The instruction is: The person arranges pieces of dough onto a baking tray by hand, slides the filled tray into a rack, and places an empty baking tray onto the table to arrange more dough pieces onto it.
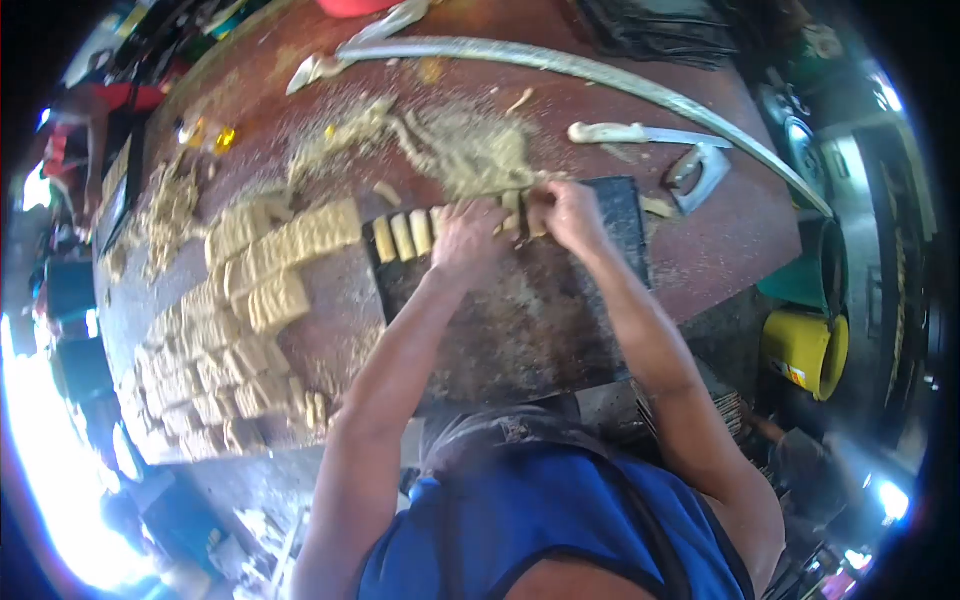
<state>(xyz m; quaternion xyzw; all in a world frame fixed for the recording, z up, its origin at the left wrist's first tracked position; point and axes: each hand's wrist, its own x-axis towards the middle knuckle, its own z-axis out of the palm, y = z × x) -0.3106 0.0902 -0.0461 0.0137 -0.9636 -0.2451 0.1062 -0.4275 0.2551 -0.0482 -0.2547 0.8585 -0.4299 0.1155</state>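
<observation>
A dark baking tray [500, 335] lies in front of me on the table. Along its far edge runs a row of short, pale dough pieces [403, 237]. My left hand [470, 237] is over the middle of this row, its fingers bent down and closed on a dough piece. At the row's right end, my right hand [572, 215] has its fingers curled around another dough piece [537, 213]. The fingers partly hide the pieces under them. Left of the tray, many similar dough pieces [292, 247] sit packed in rows on the table.
Crumbs and dough scraps [490, 150] cover the table [700, 260] beyond the tray. A long curved metal strip [560, 58], a white-handled knife [608, 132] and a metal tool [697, 178] lie there. Dark trays [660, 30] stand behind; a yellow bucket [795, 355] is right. People are at both sides.
</observation>
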